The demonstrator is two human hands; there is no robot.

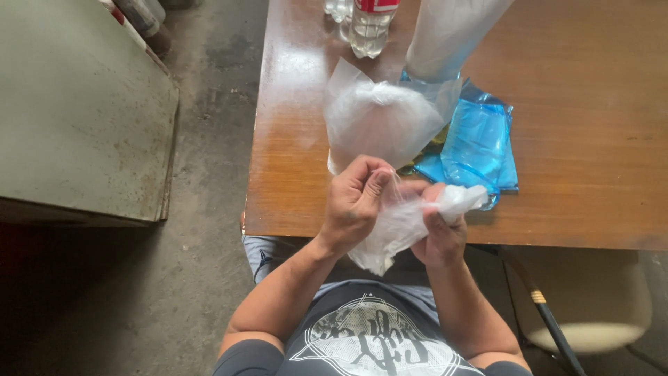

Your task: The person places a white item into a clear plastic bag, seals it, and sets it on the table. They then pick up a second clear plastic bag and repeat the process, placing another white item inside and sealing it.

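Both my hands hold one thin clear plastic bag (396, 226) over the near edge of the wooden table (584, 139). My left hand (353, 203) pinches the bag's upper edge with fingers curled. My right hand (438, 233) grips the bag's other side, crumpled plastic bunched above its fingers. The bag's lower corner hangs down toward my lap. Just beyond my hands stands another clear bag (379, 118), puffed up on the table.
Blue plastic bags (480, 143) lie flat to the right of the puffed bag. A clear plastic bottle (369, 28) and a tall translucent roll (449, 35) stand at the far edge. A grey metal cabinet (76, 111) sits left; a cushioned stool (591, 299) at lower right.
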